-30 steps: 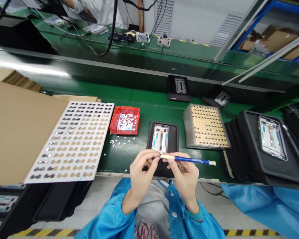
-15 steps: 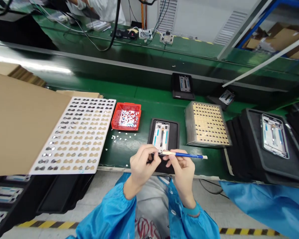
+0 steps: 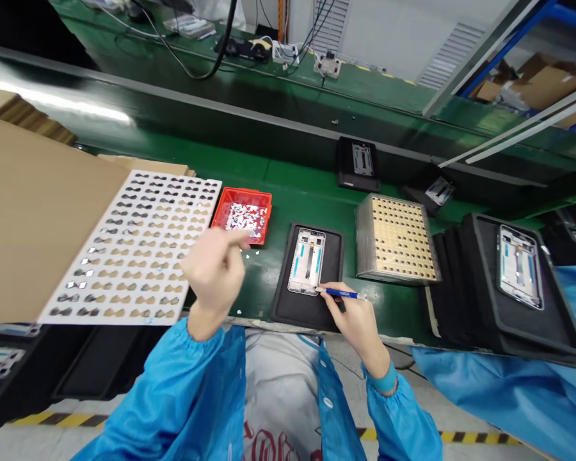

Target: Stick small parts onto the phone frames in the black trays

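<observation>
My left hand [image 3: 214, 264] is over the near edge of a red tray [image 3: 242, 192] of small white pieces. Its thumb and index finger are brought together at the tray, the other fingers curled; motion blur hides whatever they may hold. In my right hand [image 3: 358, 320] is a slim blue pen-shaped tool [image 3: 342, 293], held in a pinch. The tool's tip is at the lower right corner of a silver phone frame [image 3: 306, 266] with blue strips, which lies in a black tray [image 3: 332, 256].
A white sheet of black and tan stickers [image 3: 139, 250] lies left, beside a brown board [image 3: 43, 218]. Right stand a stack of cream sheets with dark dots [image 3: 400, 237] and black trays [image 3: 480, 269] topped by another phone frame [image 3: 519, 266]. White scraps lie near the red tray.
My left hand has left the phone frame and moved left to the red tray. My right hand keeps the blue tool and has shifted slightly, its tip now lower on the frame's corner.
</observation>
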`<state>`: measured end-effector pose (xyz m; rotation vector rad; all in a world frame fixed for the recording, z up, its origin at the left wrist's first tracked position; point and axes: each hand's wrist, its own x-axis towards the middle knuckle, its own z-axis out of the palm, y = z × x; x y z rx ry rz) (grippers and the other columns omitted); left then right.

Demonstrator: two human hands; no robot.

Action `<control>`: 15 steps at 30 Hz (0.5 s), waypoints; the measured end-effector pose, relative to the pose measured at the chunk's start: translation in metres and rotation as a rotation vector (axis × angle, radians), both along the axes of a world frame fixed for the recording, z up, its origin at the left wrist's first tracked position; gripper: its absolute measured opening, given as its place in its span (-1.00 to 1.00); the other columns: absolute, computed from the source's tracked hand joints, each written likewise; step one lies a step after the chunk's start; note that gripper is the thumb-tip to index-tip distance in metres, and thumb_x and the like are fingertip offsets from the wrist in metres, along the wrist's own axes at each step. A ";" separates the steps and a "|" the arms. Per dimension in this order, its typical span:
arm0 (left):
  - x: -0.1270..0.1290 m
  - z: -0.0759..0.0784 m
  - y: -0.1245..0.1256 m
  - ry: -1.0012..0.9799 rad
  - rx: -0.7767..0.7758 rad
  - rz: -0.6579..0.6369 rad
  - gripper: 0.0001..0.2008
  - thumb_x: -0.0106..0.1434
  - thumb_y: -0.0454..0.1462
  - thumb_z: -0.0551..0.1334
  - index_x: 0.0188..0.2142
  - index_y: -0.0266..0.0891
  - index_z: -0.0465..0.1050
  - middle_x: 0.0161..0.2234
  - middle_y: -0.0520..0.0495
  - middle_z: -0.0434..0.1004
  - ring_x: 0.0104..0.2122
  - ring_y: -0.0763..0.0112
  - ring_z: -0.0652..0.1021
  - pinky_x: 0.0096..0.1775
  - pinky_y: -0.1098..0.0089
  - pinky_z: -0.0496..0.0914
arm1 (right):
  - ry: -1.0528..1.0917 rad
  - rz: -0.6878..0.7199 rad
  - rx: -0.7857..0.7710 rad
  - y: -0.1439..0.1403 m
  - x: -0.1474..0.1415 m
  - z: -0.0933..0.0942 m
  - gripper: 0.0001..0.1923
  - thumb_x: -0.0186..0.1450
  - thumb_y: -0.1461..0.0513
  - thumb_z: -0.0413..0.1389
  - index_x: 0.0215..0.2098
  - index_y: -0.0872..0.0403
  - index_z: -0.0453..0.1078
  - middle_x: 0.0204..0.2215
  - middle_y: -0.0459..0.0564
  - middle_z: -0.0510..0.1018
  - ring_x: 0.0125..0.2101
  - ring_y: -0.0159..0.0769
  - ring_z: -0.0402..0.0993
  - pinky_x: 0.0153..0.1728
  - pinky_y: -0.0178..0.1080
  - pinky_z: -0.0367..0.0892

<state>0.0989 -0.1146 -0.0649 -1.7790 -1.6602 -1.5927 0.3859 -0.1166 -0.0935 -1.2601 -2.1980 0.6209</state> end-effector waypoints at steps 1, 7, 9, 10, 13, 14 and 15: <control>0.008 -0.004 -0.008 0.010 0.020 -0.118 -0.59 0.39 -0.56 0.07 -0.19 -0.16 0.64 -0.46 0.04 0.57 -0.44 0.36 0.53 -0.29 0.33 0.38 | -0.028 0.011 0.011 0.000 -0.001 0.001 -0.69 0.63 0.10 0.06 -0.04 -0.02 0.64 -0.16 0.04 0.80 -0.27 -0.12 0.78 -0.16 -0.20 0.63; 0.047 -0.037 -0.038 0.122 -0.277 -0.491 -0.60 0.37 -0.54 0.06 -0.14 -0.18 0.63 -0.28 -0.07 0.67 -0.23 0.28 0.57 -0.14 0.32 0.52 | -0.187 0.041 0.061 -0.001 -0.004 0.006 -0.73 0.63 0.19 0.04 -0.01 -0.02 0.61 -0.18 0.04 0.80 -0.29 -0.14 0.77 -0.26 -0.26 0.54; 0.055 -0.046 -0.039 0.183 -0.373 -0.498 -0.59 0.36 -0.52 0.07 -0.03 -0.22 0.63 -0.16 -0.14 0.68 -0.12 0.21 0.58 -0.03 0.25 0.55 | -0.228 0.047 0.095 -0.003 -0.007 0.008 -0.73 0.63 0.20 0.02 -0.01 -0.01 0.59 -0.21 0.04 0.79 -0.34 -0.15 0.75 -0.32 -0.27 0.48; 0.059 -0.050 -0.040 0.217 -0.410 -0.502 -0.57 0.35 -0.51 0.07 0.04 -0.24 0.61 -0.11 -0.18 0.67 -0.07 0.17 0.58 0.02 0.22 0.55 | -0.248 0.049 0.111 -0.003 -0.008 0.008 -0.73 0.64 0.20 0.02 -0.02 -0.01 0.59 -0.23 0.03 0.79 -0.37 -0.16 0.73 -0.35 -0.27 0.45; 0.068 -0.060 -0.042 0.317 -0.470 -0.520 -0.49 0.32 -0.51 0.07 0.19 -0.31 0.54 0.00 -0.24 0.65 0.00 0.11 0.57 0.06 0.17 0.52 | -0.297 0.059 0.141 -0.005 -0.012 0.011 -0.71 0.64 0.22 -0.01 -0.05 -0.01 0.57 -0.30 0.02 0.75 -0.42 -0.18 0.70 -0.41 -0.27 0.39; 0.070 -0.063 -0.043 0.349 -0.483 -0.524 -0.46 0.31 -0.50 0.08 0.23 -0.33 0.52 0.02 -0.26 0.64 0.02 0.10 0.56 0.04 0.17 0.52 | -0.308 0.062 0.140 -0.006 -0.014 0.012 -0.71 0.65 0.23 -0.02 -0.05 -0.01 0.57 -0.30 0.01 0.75 -0.42 -0.18 0.69 -0.41 -0.27 0.38; 0.073 -0.066 -0.044 0.377 -0.497 -0.525 -0.45 0.30 -0.50 0.08 0.25 -0.36 0.50 0.04 -0.28 0.63 0.03 0.09 0.56 0.02 0.18 0.51 | -0.315 0.065 0.135 -0.006 -0.015 0.013 -0.71 0.65 0.23 -0.03 -0.05 -0.01 0.56 -0.30 0.02 0.75 -0.41 -0.18 0.69 -0.41 -0.27 0.38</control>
